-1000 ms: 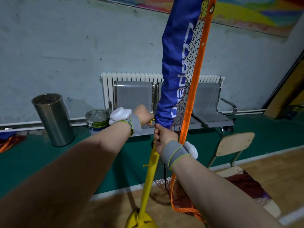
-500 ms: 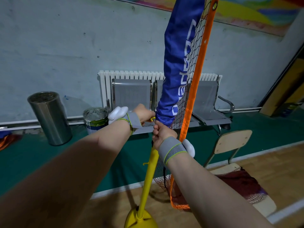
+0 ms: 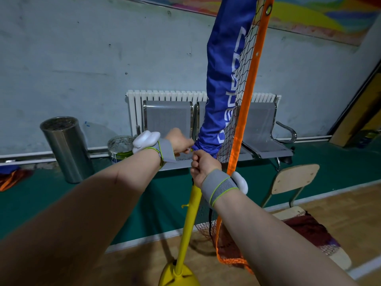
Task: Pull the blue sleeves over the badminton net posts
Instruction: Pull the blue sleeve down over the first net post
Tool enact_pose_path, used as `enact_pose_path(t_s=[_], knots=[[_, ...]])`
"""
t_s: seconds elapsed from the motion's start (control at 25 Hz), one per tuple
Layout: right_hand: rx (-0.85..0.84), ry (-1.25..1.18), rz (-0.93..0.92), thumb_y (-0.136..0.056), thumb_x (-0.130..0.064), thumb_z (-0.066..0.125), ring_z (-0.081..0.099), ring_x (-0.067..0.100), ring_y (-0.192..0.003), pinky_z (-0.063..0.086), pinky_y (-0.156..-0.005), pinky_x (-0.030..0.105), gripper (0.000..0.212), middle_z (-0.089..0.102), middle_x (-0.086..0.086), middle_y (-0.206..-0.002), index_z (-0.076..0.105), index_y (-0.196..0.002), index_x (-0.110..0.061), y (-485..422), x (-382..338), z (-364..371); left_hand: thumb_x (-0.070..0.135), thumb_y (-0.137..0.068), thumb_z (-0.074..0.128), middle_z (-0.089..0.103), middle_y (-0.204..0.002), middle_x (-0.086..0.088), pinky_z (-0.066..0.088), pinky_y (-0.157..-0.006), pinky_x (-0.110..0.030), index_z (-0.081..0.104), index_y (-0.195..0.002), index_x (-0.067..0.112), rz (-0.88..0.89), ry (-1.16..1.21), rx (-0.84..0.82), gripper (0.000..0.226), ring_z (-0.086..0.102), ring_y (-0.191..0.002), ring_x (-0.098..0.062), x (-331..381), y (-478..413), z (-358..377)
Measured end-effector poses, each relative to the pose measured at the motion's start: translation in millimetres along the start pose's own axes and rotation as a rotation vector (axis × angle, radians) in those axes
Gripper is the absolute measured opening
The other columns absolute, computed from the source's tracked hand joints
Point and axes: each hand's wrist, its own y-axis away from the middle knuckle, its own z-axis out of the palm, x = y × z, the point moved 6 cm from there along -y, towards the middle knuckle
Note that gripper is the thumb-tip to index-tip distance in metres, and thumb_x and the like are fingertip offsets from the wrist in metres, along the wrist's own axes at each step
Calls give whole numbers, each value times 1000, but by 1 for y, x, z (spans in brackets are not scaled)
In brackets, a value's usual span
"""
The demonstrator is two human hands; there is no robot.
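At the far left a metal bin (image 3: 66, 149) stands on the green floor against the wall, with a paint bucket (image 3: 120, 149) just beside it. Behind them a white radiator (image 3: 165, 96) runs along the wall, and a row of metal seats (image 3: 263, 129) sits in front of it.

The left hand (image 3: 179, 141), wearing a grey wrist band, reaches forward with its fingers clenched on the bottom hem of the blue sleeve (image 3: 222, 79). The sleeve covers the upper part of the yellow post (image 3: 189, 223), its hem bunched about halfway up. Below that the post is bare down to its yellow base (image 3: 179, 275) on the wooden floor.

The right hand (image 3: 204, 168), also banded at the wrist, is just below and beside the left one, its fingers curled tight on the same hem, thumb up against the fabric.

To the right of the sleeve the black net (image 3: 245, 69) hangs with its orange edge band (image 3: 253, 79), its lower part heaped on the floor. A wooden chair (image 3: 294, 180) stands further right.
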Motion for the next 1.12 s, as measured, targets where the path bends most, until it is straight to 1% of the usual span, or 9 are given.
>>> enact_pose_path(t_s=[0.08, 0.16, 0.24, 0.44, 0.6, 0.68, 0.92, 1.0, 1.12], knots=[[2, 38, -6, -83, 0, 49, 26, 5, -20, 15, -29, 8, 30, 37, -6, -27, 42, -57, -13, -1, 4, -2, 11, -87, 51, 57, -55, -4, 41, -47, -22, 50, -66, 9, -22, 29, -15, 21, 54, -34, 2, -8, 3, 3], [-6, 71, -10, -84, -1, 49, 26, 5, -20, 15, -30, 7, 29, 37, -6, -27, 42, -58, -13, -2, 6, -4, 9, -88, 50, 55, -48, -1, 40, -43, -20, 49, -64, 9, -34, 71, -21, 24, 57, -42, 0, -12, 6, 4], [-11, 112, -19, -84, -1, 48, 27, 5, -20, 14, -30, 7, 29, 37, -6, -27, 42, -58, -13, -3, 7, -5, 8, -88, 48, 52, -54, -4, 41, -46, -21, 47, -63, 8, -54, 115, -29, 24, 58, -50, -5, -15, 7, 6], [-32, 100, -32, -82, 0, 46, 26, 7, -21, 15, -31, 8, 28, 37, -6, -28, 42, -57, -12, -8, 6, -6, 7, -87, 50, 54, -59, -4, 44, -56, -22, 48, -64, 10, -134, 282, -53, 24, 55, -35, 2, -23, 10, 12], [-97, -11, -3, -84, -4, 47, 25, 6, -22, 14, -28, 11, 26, 37, -6, -32, 44, -60, -13, -9, 13, -2, 11, -85, 54, 63, -69, 1, 43, -58, -19, 58, -71, 15, -184, 349, -192, 16, 63, -62, -4, -31, 16, 13], [-113, -24, -4, -85, -5, 46, 24, 5, -22, 14, -27, 11, 26, 36, -7, -31, 43, -60, -13, -7, 9, -1, 12, -85, 57, 64, -67, 3, 42, -59, -19, 60, -75, 16, -177, 316, -204, 12, 61, -65, -4, -30, 16, 11], [-156, -11, -17, -87, -8, 44, 22, 4, -21, 13, -26, 11, 23, 34, -7, -30, 46, -65, -12, -4, -6, -4, 21, -89, 58, 58, -53, 8, 36, -49, -16, 58, -64, 18, -198, 307, -212, 24, 55, -43, 2, -17, 15, 13], [-147, 12, -29, -88, -8, 46, 23, 4, -22, 14, -26, 11, 21, 34, -7, -30, 48, -67, -12, -3, -8, -5, 19, -88, 60, 48, -45, 6, 29, -36, -11, 51, -61, 15, -207, 312, -170, 28, 42, -28, 0, -12, 12, 14], [-110, 58, -65, -89, -7, 50, 23, 4, -21, 14, -27, 10, 23, 36, -7, -31, 50, -66, -10, -2, -11, -6, 11, -89, 57, 32, -52, 0, 18, -31, -8, 41, -59, 11, -227, 342, -159, 33, 25, -21, -4, -5, 7, 15]])
